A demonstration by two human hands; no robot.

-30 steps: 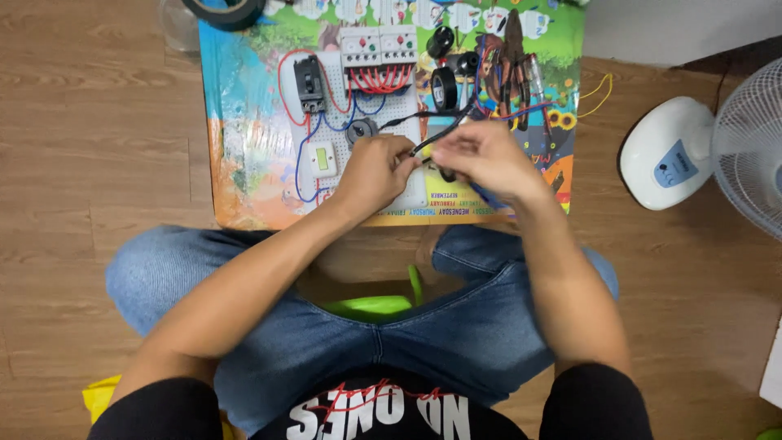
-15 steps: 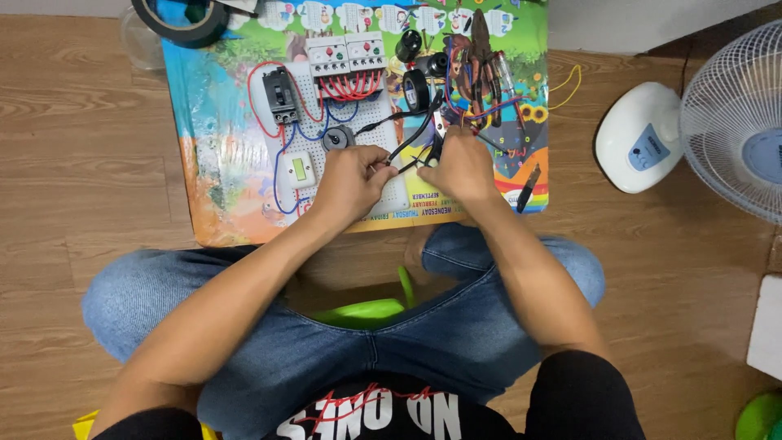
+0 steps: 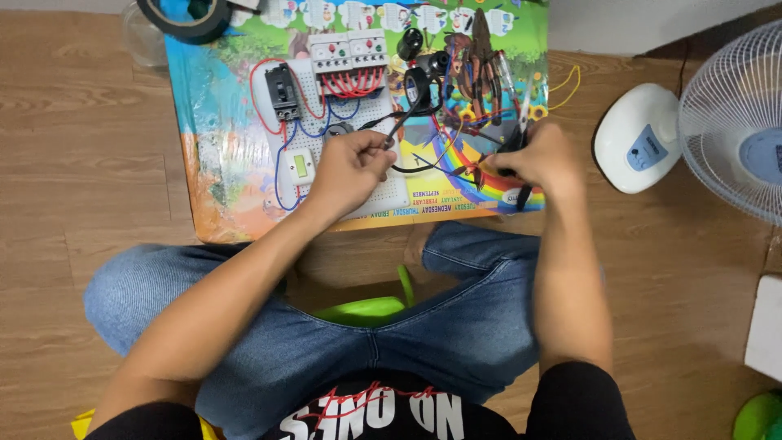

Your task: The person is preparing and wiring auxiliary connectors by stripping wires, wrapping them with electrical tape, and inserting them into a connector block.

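The hands have drawn apart: the left hand point(image 3: 352, 167) pinches the black wire point(image 3: 401, 122) over the white board point(image 3: 346, 138) mid-counter; the right hand point(image 3: 533, 159) grasps a dark tool point(image 3: 521, 195) near the counter's right edge.

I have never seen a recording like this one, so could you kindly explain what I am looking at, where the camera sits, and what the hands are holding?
There is no machine here: a person sits cross-legged on a wooden floor and works with bare hands. The single camera is worn on the head and looks down, so you see the forearms, the jeans and a low colourful table. On the table lies a white perforated board carrying a black breaker, a row of grey switching units with red wires and a small white switch, joined by red and blue wires. Pliers and other hand tools lie beside it, and a roll of black tape sits at the table's far corner. The left hand pinches a black cable. The right hand grips a dark-handled tool, though I cannot tell which kind. A white fan stands on the right.
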